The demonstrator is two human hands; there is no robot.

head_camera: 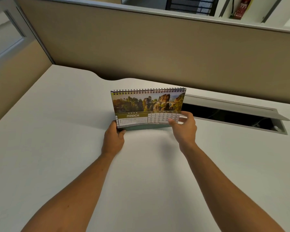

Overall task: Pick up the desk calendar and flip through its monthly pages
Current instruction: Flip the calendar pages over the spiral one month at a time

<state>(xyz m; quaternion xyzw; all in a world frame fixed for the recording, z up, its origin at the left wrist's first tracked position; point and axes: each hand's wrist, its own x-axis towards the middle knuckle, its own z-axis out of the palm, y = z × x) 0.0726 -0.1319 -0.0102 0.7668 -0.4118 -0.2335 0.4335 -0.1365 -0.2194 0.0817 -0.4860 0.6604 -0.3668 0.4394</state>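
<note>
2 hands — left hand (113,138), right hand (185,127) — grip 1 calendar (147,108) (March).

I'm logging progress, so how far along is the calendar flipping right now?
Done: the desk calendar is picked up, left hand gripping its lower left corner. In hand: the March page shows, and the right hand pinches its lower right corner, apparently about to turn it. Left: the later months.

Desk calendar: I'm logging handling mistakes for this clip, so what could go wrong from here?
The left hand alone grips the desk calendar by its bottom corner, so it could tip or slip as pages turn. The right hand pinches the March page at its lower right corner; a hard pull might crease or tear it at the spiral binding.
</note>
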